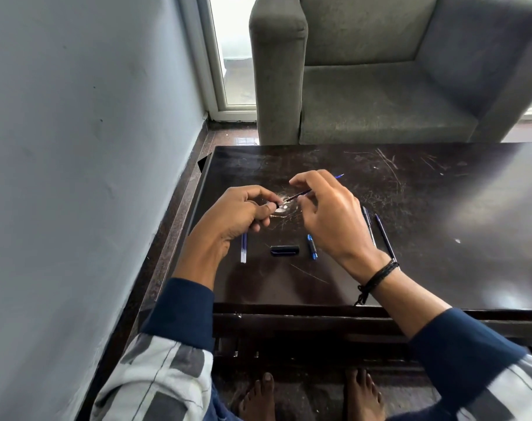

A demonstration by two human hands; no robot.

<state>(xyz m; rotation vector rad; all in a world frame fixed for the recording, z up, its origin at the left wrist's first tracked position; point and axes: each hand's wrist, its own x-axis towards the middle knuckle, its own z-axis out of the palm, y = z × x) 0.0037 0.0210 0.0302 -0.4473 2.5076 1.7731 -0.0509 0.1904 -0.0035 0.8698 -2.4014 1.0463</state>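
Note:
My right hand (325, 214) pinches a thin blue pen refill (301, 194) above the dark table (441, 208); its far tip (340, 176) pokes out past my fingers. My left hand (237, 212) is curled around a small dark pen part (277, 205), held at the refill's near end. Whether the refill has entered that part is hidden by my fingers. Both hands hover a little above the table's middle-left.
On the table lie two clear-and-blue refills (243, 249), a black pen cap (284, 250), a short blue pen piece (312, 247) and two dark pens (377, 235) to the right. A grey armchair (380, 86) stands behind the table. A wall runs along the left.

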